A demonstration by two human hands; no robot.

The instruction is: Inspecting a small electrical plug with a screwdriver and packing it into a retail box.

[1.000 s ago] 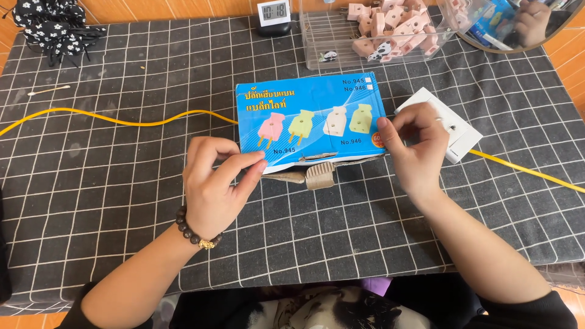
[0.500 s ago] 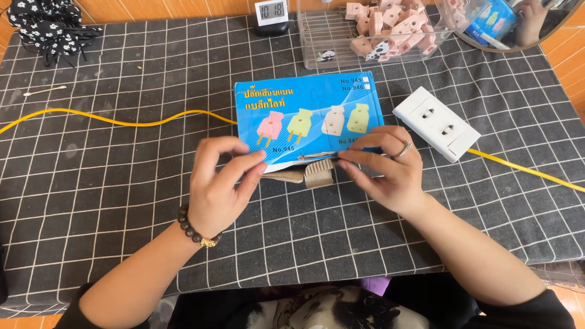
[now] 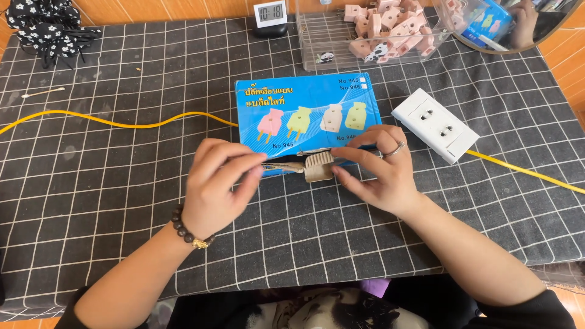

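A matt woven cloth (image 3: 122, 201) with a white grid is covering the desk. The blue box (image 3: 304, 109) is showing glossy printed cardboard. The beige plug (image 3: 319, 167) and white socket block (image 3: 434, 125) are looking like smooth plastic; the yellow cable (image 3: 109, 120) is looking rubbery.

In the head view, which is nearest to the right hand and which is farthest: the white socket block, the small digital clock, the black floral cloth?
From the right hand:
1. White socket block, just up and right of it.
2. Small digital clock, at the far table edge, up and left.
3. Black floral cloth, in the far left corner.
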